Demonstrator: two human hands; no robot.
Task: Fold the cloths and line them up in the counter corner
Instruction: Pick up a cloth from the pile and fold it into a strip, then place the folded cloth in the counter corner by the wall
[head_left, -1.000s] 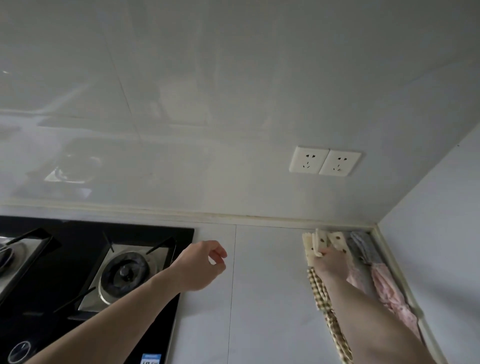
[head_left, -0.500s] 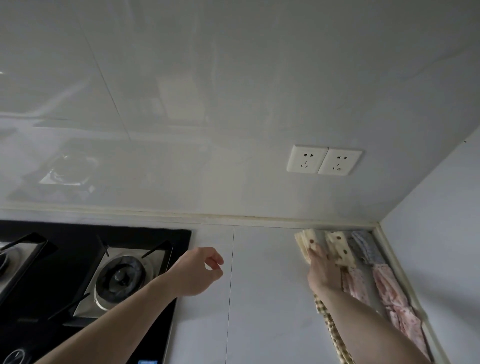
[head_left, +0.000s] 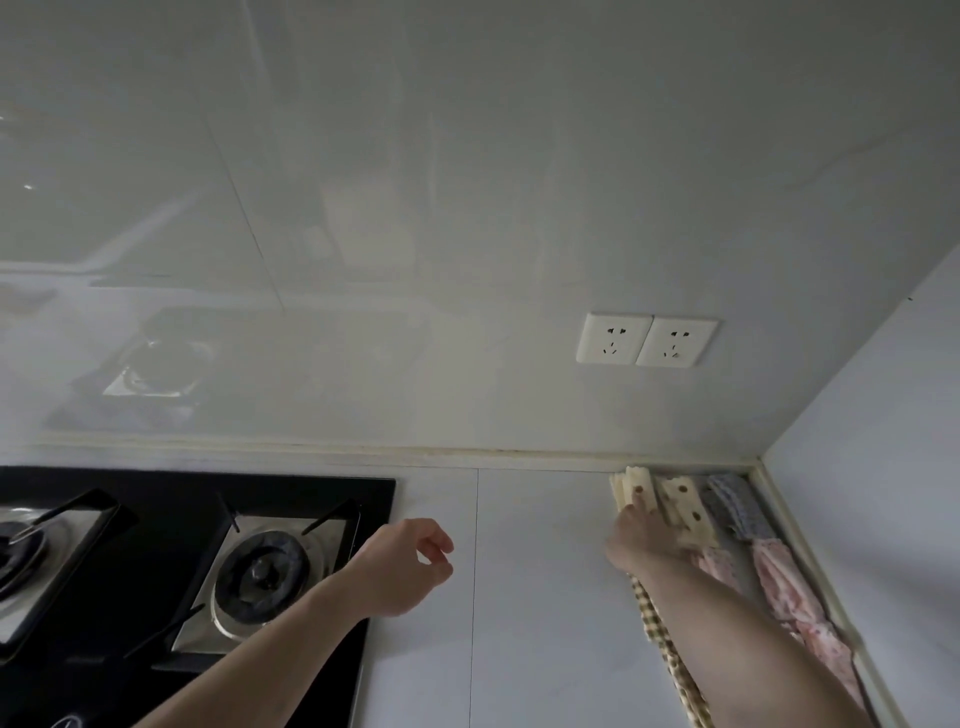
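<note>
My right hand (head_left: 641, 538) presses flat fingers on the cream spotted cloth (head_left: 638, 491) at the back wall, leftmost of the row toward the counter corner (head_left: 753, 467); keep it snug and parallel (left hand (head_left: 402, 566) idle, loosely curled, empty).

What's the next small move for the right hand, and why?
Probably lift the right hand off the cream dotted cloth. It already lies against the back wall, in line beside the grey cloth and pink cloths. The left hand hangs idle.
</note>
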